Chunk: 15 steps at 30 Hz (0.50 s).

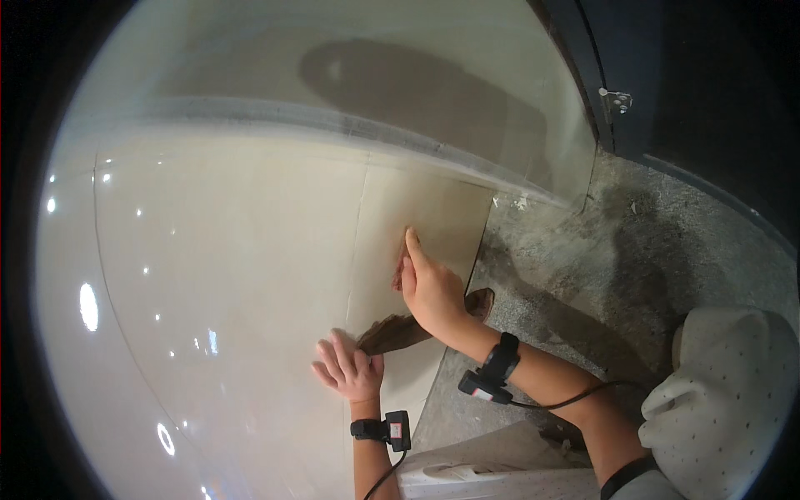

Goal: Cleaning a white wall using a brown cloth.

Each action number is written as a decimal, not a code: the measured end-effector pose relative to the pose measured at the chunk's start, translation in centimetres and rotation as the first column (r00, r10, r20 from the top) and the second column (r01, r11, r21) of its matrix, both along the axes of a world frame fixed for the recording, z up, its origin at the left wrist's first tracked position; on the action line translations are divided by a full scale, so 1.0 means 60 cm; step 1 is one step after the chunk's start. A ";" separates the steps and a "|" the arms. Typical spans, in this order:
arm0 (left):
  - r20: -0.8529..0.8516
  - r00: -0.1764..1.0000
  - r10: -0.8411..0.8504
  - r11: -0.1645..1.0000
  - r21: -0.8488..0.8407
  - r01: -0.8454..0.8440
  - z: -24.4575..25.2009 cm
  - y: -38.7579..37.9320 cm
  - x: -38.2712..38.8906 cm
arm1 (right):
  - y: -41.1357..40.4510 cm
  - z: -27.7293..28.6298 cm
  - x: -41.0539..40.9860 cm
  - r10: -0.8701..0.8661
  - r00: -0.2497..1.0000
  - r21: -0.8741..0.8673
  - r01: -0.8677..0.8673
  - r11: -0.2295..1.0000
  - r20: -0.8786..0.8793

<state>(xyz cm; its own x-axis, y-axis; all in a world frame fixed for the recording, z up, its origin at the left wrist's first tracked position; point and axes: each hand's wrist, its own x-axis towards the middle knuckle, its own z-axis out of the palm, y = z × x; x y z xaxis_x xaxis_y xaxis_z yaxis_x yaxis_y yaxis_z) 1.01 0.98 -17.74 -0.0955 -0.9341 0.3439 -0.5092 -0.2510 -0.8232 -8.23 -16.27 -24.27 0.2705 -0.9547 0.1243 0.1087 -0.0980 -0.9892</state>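
My right hand [434, 290] lies over a reddish-brown, rough-edged piece [398, 269], possibly cloth, against a glossy cream tile [431, 219]. Its index finger points towards the top, and the palm is hidden. My left hand [350, 369] is palm down on the tiles at lower centre, fingers apart. Beside its thumb is the tip of a dark brown, elongated thing [397, 334]; whether they touch, I cannot tell. That thing runs beneath my right wrist to a reddish end over the concrete; its kind is unclear. Each wrist wears a black strap with a small cabled device.
Rough grey concrete [544, 244] borders the tiles on the right. A pale raised edge strip [250, 115] curves across the top, with a smooth panel beyond it. At upper right stands a dark panel [700, 94] with a metal hinge [615, 100]. Dotted light fabric [725, 387] covers the lower right.
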 end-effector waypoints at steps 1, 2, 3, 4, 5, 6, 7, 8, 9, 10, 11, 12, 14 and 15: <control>-0.002 1.000 0.022 1.000 -0.003 -0.022 0.000 0.001 0.000 | -0.009 -0.011 0.001 0.034 0.999 0.057 -0.032 0.998 -0.031; 0.000 1.000 0.031 1.000 0.000 -0.031 0.001 0.002 -0.003 | -0.028 -0.016 -0.004 0.077 0.995 0.115 -0.070 0.991 -0.056; -0.010 1.000 0.009 1.000 0.002 -0.009 -0.001 -0.005 -0.004 | -0.048 -0.024 -0.006 -0.008 1.000 0.179 0.012 0.984 -0.024; -0.021 1.000 -0.013 1.000 0.004 0.013 -0.001 -0.006 -0.005 | -0.066 -0.031 -0.009 -0.026 0.999 0.202 0.031 0.979 -0.030; -0.018 1.000 -0.024 1.000 0.004 0.024 0.000 -0.004 -0.001 | -0.063 -0.028 -0.005 0.034 0.996 0.214 -0.016 0.977 -0.080; -0.019 0.999 -0.030 1.000 -0.001 0.030 -0.001 -0.003 0.001 | -0.060 -0.024 -0.004 0.088 0.987 0.222 -0.056 0.973 -0.135; -0.008 1.000 -0.030 1.000 -0.005 0.030 -0.001 0.000 0.002 | -0.038 -0.016 -0.003 0.086 0.991 0.172 -0.067 0.983 -0.103; 0.003 1.000 -0.024 1.000 -0.004 0.024 0.000 0.003 0.000 | -0.018 -0.005 -0.006 0.092 0.993 0.126 -0.083 0.989 -0.071; 0.000 1.000 -0.025 1.000 -0.003 0.025 0.000 0.002 0.001 | -0.021 -0.007 -0.007 0.092 0.993 0.127 -0.082 0.989 -0.073; -0.002 1.000 -0.020 1.000 -0.008 0.020 0.000 -0.002 0.002 | -0.029 -0.011 -0.008 0.090 0.994 0.187 -0.076 0.979 -0.066; 0.000 1.000 -0.009 1.000 -0.012 0.009 0.002 -0.002 -0.001 | -0.040 -0.013 -0.011 0.093 0.994 0.247 -0.077 0.966 -0.055; -0.002 1.000 -0.007 1.000 -0.010 0.007 0.000 -0.001 -0.003 | -0.053 -0.020 -0.014 0.094 0.994 0.306 -0.074 0.949 -0.048; -0.020 0.999 0.025 1.000 -0.005 -0.025 -0.003 -0.005 -0.003 | -0.071 -0.032 -0.008 0.088 0.991 0.336 -0.049 0.941 -0.102; -0.020 1.000 0.020 1.000 -0.007 -0.020 -0.002 -0.004 -0.001 | -0.062 -0.025 -0.005 0.076 0.992 0.295 -0.044 0.955 -0.096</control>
<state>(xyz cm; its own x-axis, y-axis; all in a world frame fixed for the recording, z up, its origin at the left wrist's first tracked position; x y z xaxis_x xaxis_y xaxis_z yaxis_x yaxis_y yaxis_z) 0.94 0.77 -17.88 -0.0702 -0.9333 0.3521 -0.5204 -0.2669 -0.8111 -8.52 -19.99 -25.77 0.3248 -0.9267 -0.1890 -0.0008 0.1996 -0.9799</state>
